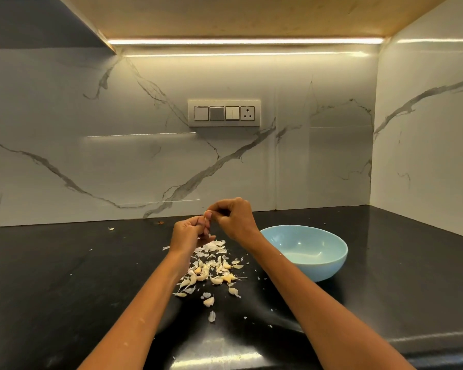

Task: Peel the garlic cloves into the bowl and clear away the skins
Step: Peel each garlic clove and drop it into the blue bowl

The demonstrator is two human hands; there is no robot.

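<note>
Two hands: both raised above the counter [64, 276], fingertips meeting over the far end of the garlic pile
left hand [191, 232]: fingers curled, pinching a small item at the tips; the item is mostly hidden, cannot tell if it is a clove or a skin
right hand [235, 218]: fingers curled, thumb and forefinger nipping at the same item from the right
cloves [207, 273]: loose heap on the counter between the forearms, several scattered nearer the camera
skins [214, 247]: white papery flakes mixed into the heap, thickest just below the hands; small bits flung out left and right of the pile
stray skin [111, 228]: alone, far left, near the wall
bowl [305, 252]: light blue, upright on the counter, right of the pile, just beside the right forearm; no cloves visible inside from this angle
counter: black, glossy
wall [118, 156]: white marble with grey veins
switch plate [223, 113]: on the wall, three switches and one socket
light strip [245, 41]: lit, under the cabinet
</note>
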